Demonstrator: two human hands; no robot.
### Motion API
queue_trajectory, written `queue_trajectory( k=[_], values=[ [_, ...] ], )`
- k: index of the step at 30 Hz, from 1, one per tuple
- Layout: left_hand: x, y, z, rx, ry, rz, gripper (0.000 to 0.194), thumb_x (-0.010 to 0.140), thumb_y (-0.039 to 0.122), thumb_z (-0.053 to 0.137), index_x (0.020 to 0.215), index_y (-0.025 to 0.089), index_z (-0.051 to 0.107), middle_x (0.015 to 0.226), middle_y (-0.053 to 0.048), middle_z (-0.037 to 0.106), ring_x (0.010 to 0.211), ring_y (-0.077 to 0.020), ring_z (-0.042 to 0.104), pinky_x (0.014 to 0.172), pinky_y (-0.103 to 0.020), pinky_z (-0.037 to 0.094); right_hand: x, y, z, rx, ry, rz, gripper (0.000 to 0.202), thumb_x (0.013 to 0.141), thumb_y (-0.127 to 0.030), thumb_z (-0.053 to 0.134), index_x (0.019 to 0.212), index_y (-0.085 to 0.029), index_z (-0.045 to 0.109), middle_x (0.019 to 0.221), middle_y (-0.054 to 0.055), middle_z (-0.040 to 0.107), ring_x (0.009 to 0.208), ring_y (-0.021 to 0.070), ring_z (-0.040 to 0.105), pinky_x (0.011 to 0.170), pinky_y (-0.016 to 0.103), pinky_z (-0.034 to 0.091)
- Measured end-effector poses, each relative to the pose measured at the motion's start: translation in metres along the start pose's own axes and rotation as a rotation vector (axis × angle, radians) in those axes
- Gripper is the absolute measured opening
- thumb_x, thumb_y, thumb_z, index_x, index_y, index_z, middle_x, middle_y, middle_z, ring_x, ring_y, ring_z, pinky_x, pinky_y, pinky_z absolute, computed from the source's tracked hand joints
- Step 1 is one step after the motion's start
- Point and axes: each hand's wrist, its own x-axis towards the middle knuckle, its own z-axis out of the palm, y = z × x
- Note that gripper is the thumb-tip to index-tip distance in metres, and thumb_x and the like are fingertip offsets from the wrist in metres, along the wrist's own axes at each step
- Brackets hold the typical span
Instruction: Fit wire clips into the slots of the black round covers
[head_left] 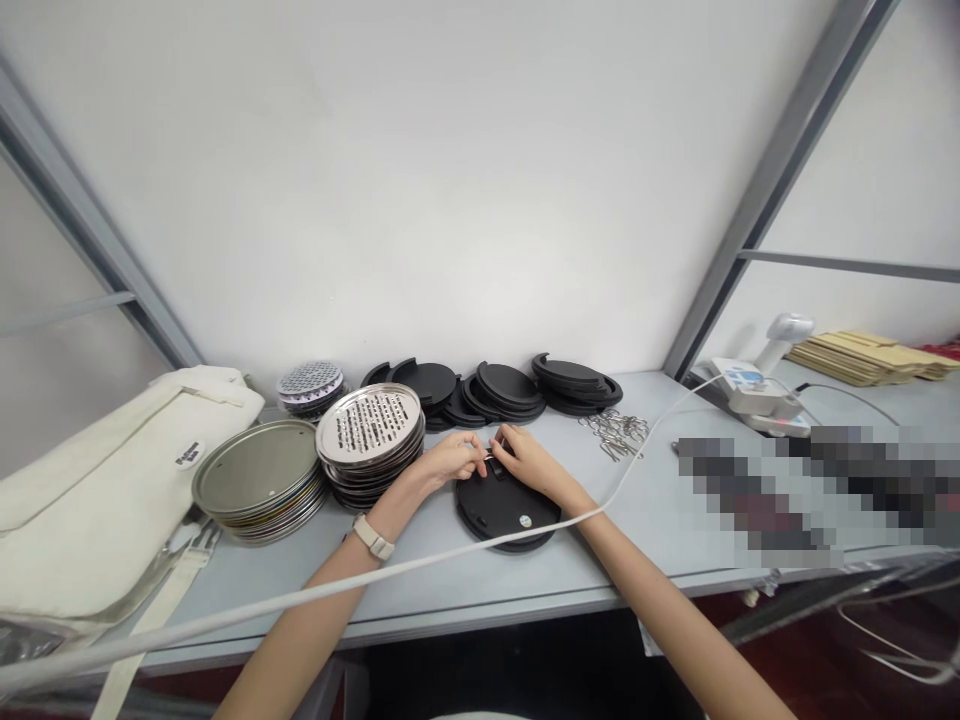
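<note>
Left hand grip pinched on small metal piece at far edge of black disc, flat on counter; right hand grip closure unclear; advisable: brace disc, keep metal aligned, avoid forcing or scraping.

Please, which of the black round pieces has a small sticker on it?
The front black disc, with left hand and right hand at its far edge: a round sticker shows on it; the black stacks behind show none.
</note>
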Motion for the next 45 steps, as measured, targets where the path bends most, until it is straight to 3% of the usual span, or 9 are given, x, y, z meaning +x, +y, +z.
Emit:
queue_trajectory(
  k=[19, 38, 45],
  values=[
    [-0.002, 0.001, 0.002, -0.035, -0.022, -0.040, 0.013, 0.071, 0.009, 0.054, 0.069, 0.016, 0.043, 0.050, -0.002, 0.058, 0.033, 0.0001, 0.026, 0.038, -0.015, 0.011, 0.000, -0.010, -0.007, 0.024, -0.022, 0.023, 0.008, 0.083, -0.016, 0.046, 0.075, -0.019, 0.047, 0.076, 0.002, 0.055, 0.073, 0.0150, 0.050, 0.071, 0.026, 0.040],
    [-0.003, 0.002, 0.005, -0.021, 0.004, -0.047, 0.014, 0.067, 0.005, 0.051, 0.069, 0.016, 0.043, 0.050, -0.002, 0.059, 0.033, -0.0004, 0.026, 0.038, -0.015, 0.012, 0.001, -0.001, -0.002, -0.014, -0.048, -0.036, 0.009, 0.086, -0.016, 0.042, 0.080, -0.019, 0.048, 0.081, 0.004, 0.055, 0.079, 0.0165, 0.051, 0.078, 0.029, 0.041],
    [-0.001, 0.001, 0.003, -0.005, 0.008, -0.007, 0.014, 0.070, 0.012, 0.055, 0.068, 0.017, 0.041, 0.051, -0.003, 0.060, 0.033, -0.0003, 0.026, 0.038, -0.015, 0.012, 0.001, -0.003, -0.001, -0.072, -0.002, -0.009, 0.016, 0.091, -0.021, 0.037, 0.077, -0.019, 0.047, 0.076, 0.003, 0.053, 0.073, 0.0164, 0.050, 0.071, 0.028, 0.041]
  ],
)
